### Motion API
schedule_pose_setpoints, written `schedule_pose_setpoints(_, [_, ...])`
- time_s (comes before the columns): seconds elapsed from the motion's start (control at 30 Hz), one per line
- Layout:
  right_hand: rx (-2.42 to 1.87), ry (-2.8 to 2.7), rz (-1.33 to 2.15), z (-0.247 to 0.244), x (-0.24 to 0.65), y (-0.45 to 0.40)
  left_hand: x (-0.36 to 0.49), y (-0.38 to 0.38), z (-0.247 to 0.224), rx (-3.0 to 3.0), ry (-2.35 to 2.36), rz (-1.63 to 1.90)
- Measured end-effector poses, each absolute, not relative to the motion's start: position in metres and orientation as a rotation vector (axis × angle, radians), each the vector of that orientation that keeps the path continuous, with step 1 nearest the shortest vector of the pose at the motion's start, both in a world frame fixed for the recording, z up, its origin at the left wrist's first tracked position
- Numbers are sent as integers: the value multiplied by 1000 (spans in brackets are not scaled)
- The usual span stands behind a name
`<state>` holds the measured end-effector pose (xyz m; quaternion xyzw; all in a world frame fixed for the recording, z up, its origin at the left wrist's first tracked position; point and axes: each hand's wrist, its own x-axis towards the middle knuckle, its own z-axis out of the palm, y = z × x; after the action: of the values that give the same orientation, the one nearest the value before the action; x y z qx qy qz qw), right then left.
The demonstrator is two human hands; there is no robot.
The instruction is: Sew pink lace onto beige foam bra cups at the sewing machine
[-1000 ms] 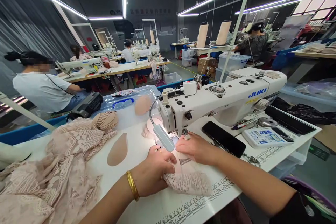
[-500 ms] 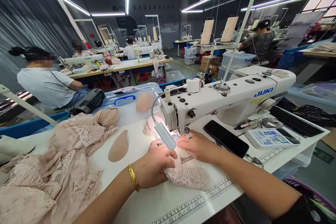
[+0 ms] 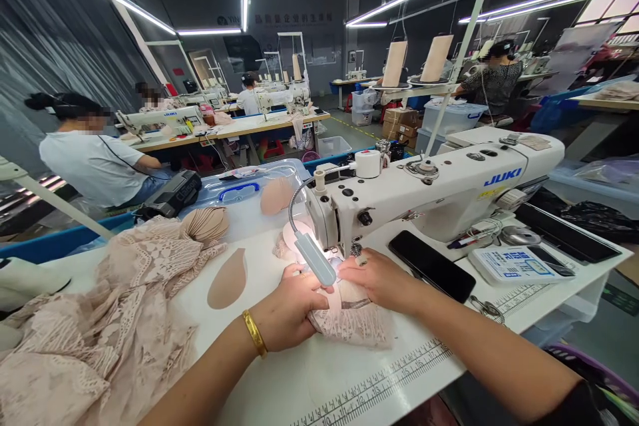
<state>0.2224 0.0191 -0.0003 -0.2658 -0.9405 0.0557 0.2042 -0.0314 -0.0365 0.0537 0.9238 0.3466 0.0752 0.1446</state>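
Observation:
Under the head of the white sewing machine (image 3: pixel 429 196) lies a pale pink lace piece (image 3: pixel 357 329), its scalloped edge spread toward me on the table. My left hand (image 3: pixel 289 309), with a gold bangle on the wrist, is closed on the left side of this lace, thumb on top. Close by the needle area, my right hand (image 3: pixel 387 279) presses the lace with its fingers together. A grey lamp head (image 3: pixel 319 261) on a bendy neck lights the spot and hides some left fingertips and the stitching point.
A beige teardrop pad (image 3: pixel 228 279) and heaped lace fabric (image 3: pixel 114 306) lie to the left. Behind is a clear plastic box (image 3: pixel 239 213). A black phone (image 3: pixel 432 265) and a white-blue box (image 3: pixel 514 265) are on the right. A printed ruler (image 3: pixel 379 383) runs along the front edge.
The lace edge has drawn in slightly toward the machine and to the left, with both hands still on it. My left thumb has shifted a little. The whole view has moved slightly.

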Motion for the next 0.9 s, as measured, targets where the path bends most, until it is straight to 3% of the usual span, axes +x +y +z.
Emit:
schedule_pose_setpoints(0.47, [-268,-2642,355,9,225,6,-37,-39,41,2823,918,390])
schedule_pose_setpoints(0.9, [-330,-2664,247,14,224,6,-38,-26,33,3056,906,456])
